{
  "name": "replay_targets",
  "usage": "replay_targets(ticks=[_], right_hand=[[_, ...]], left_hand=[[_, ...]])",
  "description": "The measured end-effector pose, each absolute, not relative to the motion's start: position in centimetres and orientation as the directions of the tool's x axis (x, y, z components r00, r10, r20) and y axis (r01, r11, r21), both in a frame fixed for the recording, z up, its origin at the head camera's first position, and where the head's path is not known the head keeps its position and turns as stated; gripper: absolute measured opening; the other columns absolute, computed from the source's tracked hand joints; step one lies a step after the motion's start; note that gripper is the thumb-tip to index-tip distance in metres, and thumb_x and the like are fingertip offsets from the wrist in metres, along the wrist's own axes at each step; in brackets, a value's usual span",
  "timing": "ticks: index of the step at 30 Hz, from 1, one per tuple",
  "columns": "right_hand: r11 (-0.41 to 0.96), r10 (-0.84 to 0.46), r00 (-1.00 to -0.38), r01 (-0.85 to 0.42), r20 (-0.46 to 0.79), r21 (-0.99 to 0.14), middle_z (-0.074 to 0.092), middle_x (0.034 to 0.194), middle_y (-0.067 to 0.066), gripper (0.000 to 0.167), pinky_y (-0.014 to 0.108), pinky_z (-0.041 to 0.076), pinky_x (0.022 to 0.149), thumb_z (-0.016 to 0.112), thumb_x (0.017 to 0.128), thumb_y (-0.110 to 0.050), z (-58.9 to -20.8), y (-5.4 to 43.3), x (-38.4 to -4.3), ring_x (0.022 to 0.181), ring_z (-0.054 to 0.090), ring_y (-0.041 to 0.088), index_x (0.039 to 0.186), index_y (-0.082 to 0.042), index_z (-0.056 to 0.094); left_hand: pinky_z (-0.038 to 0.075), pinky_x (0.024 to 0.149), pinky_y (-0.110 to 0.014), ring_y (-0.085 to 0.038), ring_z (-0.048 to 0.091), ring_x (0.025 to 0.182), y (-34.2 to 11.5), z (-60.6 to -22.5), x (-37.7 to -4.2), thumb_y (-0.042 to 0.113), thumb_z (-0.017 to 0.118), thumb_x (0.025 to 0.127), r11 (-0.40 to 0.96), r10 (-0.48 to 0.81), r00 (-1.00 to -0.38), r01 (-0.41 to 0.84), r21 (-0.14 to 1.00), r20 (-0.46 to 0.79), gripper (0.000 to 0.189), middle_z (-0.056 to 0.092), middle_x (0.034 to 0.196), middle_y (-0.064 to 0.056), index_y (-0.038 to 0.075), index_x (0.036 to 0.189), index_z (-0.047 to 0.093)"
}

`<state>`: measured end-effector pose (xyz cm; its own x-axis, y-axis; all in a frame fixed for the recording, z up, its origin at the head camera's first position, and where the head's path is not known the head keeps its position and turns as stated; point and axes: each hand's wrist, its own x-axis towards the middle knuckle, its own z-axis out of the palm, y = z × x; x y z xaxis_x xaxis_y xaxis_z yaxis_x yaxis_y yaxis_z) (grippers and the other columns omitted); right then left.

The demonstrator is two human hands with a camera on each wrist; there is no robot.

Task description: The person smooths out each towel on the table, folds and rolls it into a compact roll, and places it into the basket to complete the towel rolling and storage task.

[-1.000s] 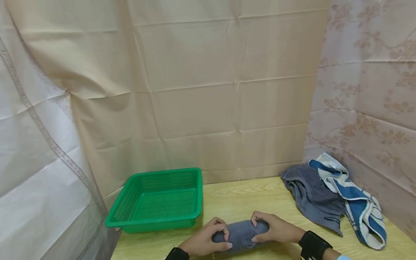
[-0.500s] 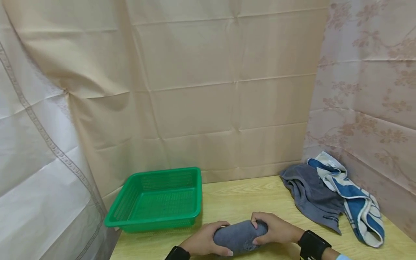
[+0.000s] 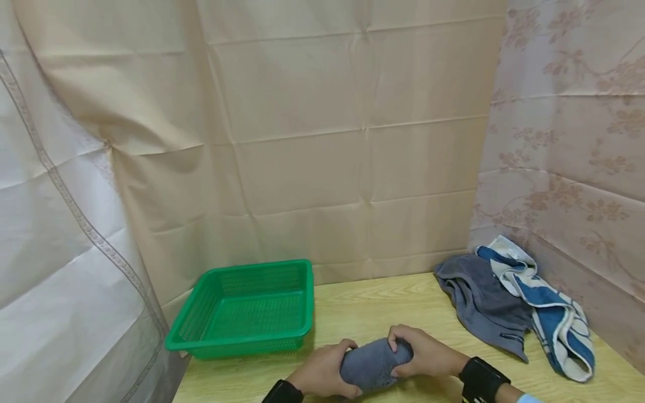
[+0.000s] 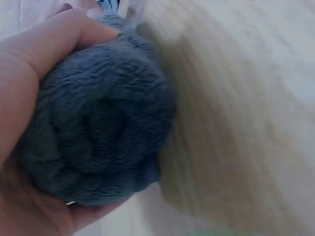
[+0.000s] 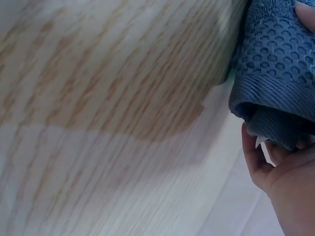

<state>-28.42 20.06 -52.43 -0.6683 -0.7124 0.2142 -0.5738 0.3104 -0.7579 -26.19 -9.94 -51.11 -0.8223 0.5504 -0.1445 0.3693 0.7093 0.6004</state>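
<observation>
Between both hands is a rolled-up grey-blue towel (image 3: 370, 364), lying crosswise at the front of the table. My left hand (image 3: 326, 370) grips its left end, thumb on the near side and fingers over the far side. In the left wrist view the spiral end of the towel (image 4: 106, 118) faces the camera inside the curled hand. My right hand (image 3: 423, 355) holds the right end between thumb and fingers. The right wrist view shows the towel's dimpled weave and flat hem (image 5: 275, 93), with fingers (image 5: 253, 157) beneath its end.
A green plastic basket (image 3: 239, 344) stands at the back left of the wood-grain table (image 3: 373, 305). At the back right lie a crumpled grey towel (image 3: 486, 305) and a blue-and-white towel (image 3: 554, 308). Cloth curtains (image 3: 302, 140) hang behind and at the sides.
My left hand has uncurled its fingers from the roll's left end and now wraps around it, shifted slightly right. The right hand keeps its hold, nearly still.
</observation>
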Motion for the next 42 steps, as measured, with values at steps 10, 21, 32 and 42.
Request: replay_targets(ticks=[10,21,32,42], right_hand=[[0.37,-0.521,-0.775,-0.582,0.356,-0.724,0.049,0.141,-0.001,0.084,0.033,0.043,0.105,0.086,0.083,-0.044,-51.2,18.4,-28.6,0.131,0.051,0.021,0.149,-0.028,0.036],[0.08,-0.289,-0.921,-0.297,0.263,-0.952,0.038,0.149,0.023,0.083,0.053,0.044,0.103,0.064,0.104,-0.021,-48.5,17.7,-28.9,0.128,0.048,0.041,0.161,-0.029,0.003],[0.216,-0.439,-0.889,-0.243,0.129,-0.946,0.066,0.103,0.018,0.037,0.042,0.059,0.069,0.064,0.104,-0.027,-49.9,8.8,-29.0,0.083,0.068,0.033,0.129,-0.001,0.055],[0.271,-0.528,-0.672,-0.712,0.519,-0.647,0.072,0.109,0.004,0.023,0.023,0.055,0.07,0.069,0.101,-0.019,-50.6,2.5,-28.4,0.084,0.064,0.004,0.123,-0.012,0.072]], left_hand=[[0.053,0.082,-0.044,-0.016,0.064,0.102,-11.8,-50.0,-25.2,0.046,0.086,0.078,0.607,0.464,-0.886,0.305,0.734,-0.016,0.073,0.065,0.121,0.002,0.021,0.14,0.055],[0.055,0.078,-0.041,-0.022,0.065,0.102,-11.5,-45.3,-24.0,0.04,0.084,0.084,0.366,0.364,-0.917,0.303,0.88,0.164,0.078,0.063,0.123,-0.008,0.017,0.148,0.047],[0.057,0.078,-0.045,-0.03,0.064,0.107,-15.5,-41.0,-25.6,0.04,0.084,0.087,0.381,0.143,-0.937,0.348,0.856,0.317,0.082,0.058,0.131,-0.017,0.017,0.152,0.041],[0.057,0.073,-0.043,-0.035,0.064,0.106,-19.7,-41.3,-26.6,0.041,0.085,0.085,0.524,-0.078,-0.94,0.243,0.816,0.331,0.083,0.058,0.13,-0.02,0.015,0.151,0.041]])
